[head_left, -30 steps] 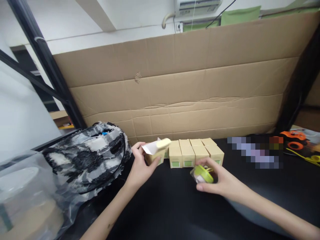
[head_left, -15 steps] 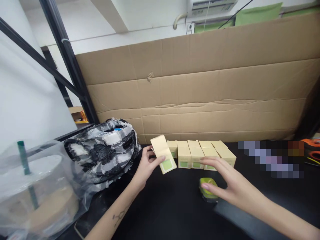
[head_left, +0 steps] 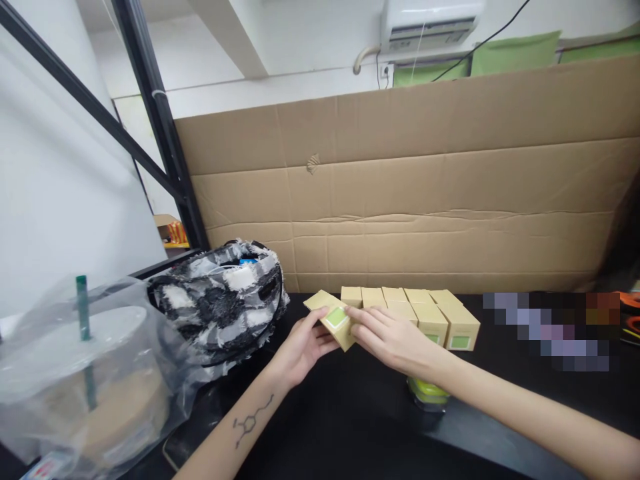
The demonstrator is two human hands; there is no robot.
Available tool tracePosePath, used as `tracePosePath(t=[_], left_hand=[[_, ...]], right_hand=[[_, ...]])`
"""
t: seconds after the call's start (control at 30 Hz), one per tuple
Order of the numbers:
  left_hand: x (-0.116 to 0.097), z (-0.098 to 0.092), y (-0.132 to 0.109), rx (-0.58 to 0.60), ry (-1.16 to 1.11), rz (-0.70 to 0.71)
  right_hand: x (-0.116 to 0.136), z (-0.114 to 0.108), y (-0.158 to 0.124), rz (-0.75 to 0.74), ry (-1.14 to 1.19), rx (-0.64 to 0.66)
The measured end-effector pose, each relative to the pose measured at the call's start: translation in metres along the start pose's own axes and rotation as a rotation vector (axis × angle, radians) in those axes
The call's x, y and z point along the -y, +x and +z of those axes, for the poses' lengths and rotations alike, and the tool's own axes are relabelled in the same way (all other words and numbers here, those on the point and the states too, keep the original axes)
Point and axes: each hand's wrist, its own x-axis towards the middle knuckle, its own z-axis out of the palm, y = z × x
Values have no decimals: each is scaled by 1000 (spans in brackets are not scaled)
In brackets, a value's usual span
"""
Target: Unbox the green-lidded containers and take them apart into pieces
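A small tan carton with a green label point(head_left: 334, 319) is tilted just above the black table, gripped between both hands. My left hand point(head_left: 300, 348) cups it from below and the left, fingers curled round it. My right hand point(head_left: 390, 335) presses its fingers against the carton's right end. Behind them stands a row of several like cartons point(head_left: 425, 312) along the cardboard wall. A small jar with a green lid point(head_left: 427, 393) stands on the table under my right forearm, half hidden.
A black-and-white fuzzy bag point(head_left: 225, 300) lies left of the cartons. A clear plastic bag with a lidded drink cup and green straw point(head_left: 80, 373) fills the near left. A cardboard sheet point(head_left: 400, 200) walls off the back. Orange items point(head_left: 630, 310) lie far right.
My right hand let go of the green-lidded jar, left it on the table and moved to the carton. My left hand lifted that carton out of the row and tipped it.
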Motion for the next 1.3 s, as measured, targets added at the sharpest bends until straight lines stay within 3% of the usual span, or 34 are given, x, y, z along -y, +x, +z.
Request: tracePosePath(t=[0.23, 0.6, 0.8, 0.93, 1.03, 1.1, 1.13, 1.3], left_hand=[[2, 1, 0, -23, 17, -24], [6, 6, -3, 2, 60, -14], [3, 11, -4, -32, 105, -9], [-2, 5, 0, -122, 251, 104], [-2, -8, 14, -272, 455, 248], [-1, -18, 27, -329, 638, 306], [0, -23, 34, -341, 741, 317], [-7, -33, 60, -360, 1254, 278]], right_hand=[[-2, 0, -2, -103, -80, -107], [0, 2, -15, -145, -113, -211], [1, -11, -7, -97, -79, -217], [-4, -21, -2, -80, 180, -82], [-23, -18, 7, 182, 381, 143], [-42, -8, 17, 467, 353, 373], [-53, 1, 23, 531, 337, 456], [-88, 53, 47, 579, 417, 818]])
